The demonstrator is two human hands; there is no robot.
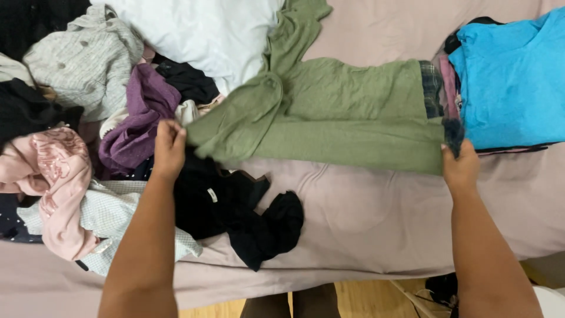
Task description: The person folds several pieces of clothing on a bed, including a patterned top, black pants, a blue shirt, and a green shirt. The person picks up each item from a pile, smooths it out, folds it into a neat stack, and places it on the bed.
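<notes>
The green top (329,118) lies stretched across the bed (365,218), already doubled lengthwise, with one sleeve trailing up toward the white cloth (206,29). The left hand (169,147) pinches its left end, fingers clenched on the fabric; the right hand (461,165) grips the right end at the hem, closed on the cloth too, near a dark scrap of fabric at the corner. The top sits between an unsorted heap and a finished stack, taut between both hands.

Judging by how things lie, the folding is partly done. To the right, a blue shirt (512,76) rests flat on top of a small pile, with plaid and pink edges showing under it, so some pieces look finished. To the left, much is still loose: a purple garment (141,118), a grey knit (88,59), a pink top (53,176), a checked cloth (112,218) and a black piece (235,206) lie tumbled over one another. The green top has its first fold only; the sleeve is not yet tucked and it is still long, so it seems mid-fold, with most of the heap left to do
</notes>
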